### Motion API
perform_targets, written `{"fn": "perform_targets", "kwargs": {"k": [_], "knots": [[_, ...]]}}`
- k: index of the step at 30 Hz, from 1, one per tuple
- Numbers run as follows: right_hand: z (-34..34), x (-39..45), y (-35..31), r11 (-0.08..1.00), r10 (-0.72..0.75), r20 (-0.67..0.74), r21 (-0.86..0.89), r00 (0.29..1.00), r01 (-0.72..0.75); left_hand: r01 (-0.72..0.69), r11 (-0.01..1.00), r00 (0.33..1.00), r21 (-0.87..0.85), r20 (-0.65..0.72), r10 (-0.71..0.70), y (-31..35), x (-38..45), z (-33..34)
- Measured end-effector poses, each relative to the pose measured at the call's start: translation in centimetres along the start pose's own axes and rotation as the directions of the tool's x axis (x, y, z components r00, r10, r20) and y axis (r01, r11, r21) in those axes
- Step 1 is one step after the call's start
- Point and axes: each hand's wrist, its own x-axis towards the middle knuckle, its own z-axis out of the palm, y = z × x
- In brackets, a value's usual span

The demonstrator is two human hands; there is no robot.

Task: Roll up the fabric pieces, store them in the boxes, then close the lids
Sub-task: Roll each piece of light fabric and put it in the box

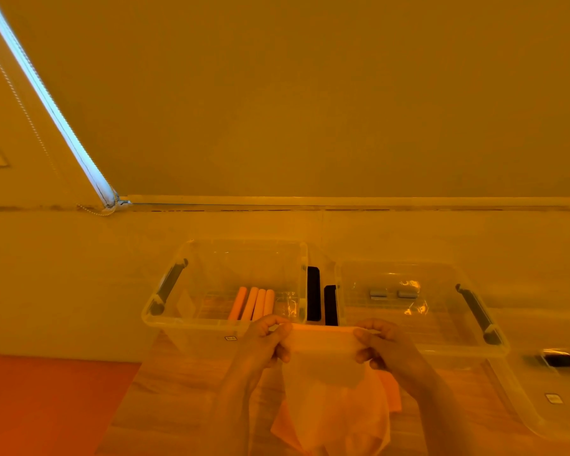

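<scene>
Left hand (266, 337) and right hand (380, 340) each pinched a top corner of the thin pale fabric sheet (329, 373); slack grip might skew the roll, jamming beside the orange rolls (252, 303) in the left clear plastic box (165, 320).

Wooden table (165, 409) under two boxes (224, 281)

No text can be read; the small stickers on the left box (230, 338) and lid (553, 398) are blurred.

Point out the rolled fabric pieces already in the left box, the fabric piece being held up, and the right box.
rolled fabric pieces (253, 303), head view, middle of the four rolls.
held fabric piece (323, 353), head view, upper part between the hands.
right box (422, 348), head view, near rim.
</scene>
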Motion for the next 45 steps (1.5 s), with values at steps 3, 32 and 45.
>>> {"fn": "perform_targets", "kwargs": {"k": [3, 32, 45], "knots": [[-0.1, 0.1, 0.0, 0.994, -0.004, -0.014, 0.108, 1.0, 0.006, -0.013, 0.998, 1.0, -0.063, -0.007, 0.012, 0.1, 0.0, 0.0], [-0.2, -1.6, 0.1, 0.998, -0.052, -0.019, 0.043, 0.998, 0.052, -0.005, 0.998, 0.999, -0.064, -0.036, 0.003, 0.3, -1.4, 0.8], [-0.1, -1.8, -0.4, 0.962, -0.094, -0.021, 0.257, 0.995, 0.096, -0.073, 0.97, 0.997, -0.234, -0.045, 0.064, 0.9, -1.9, 0.7]]}}
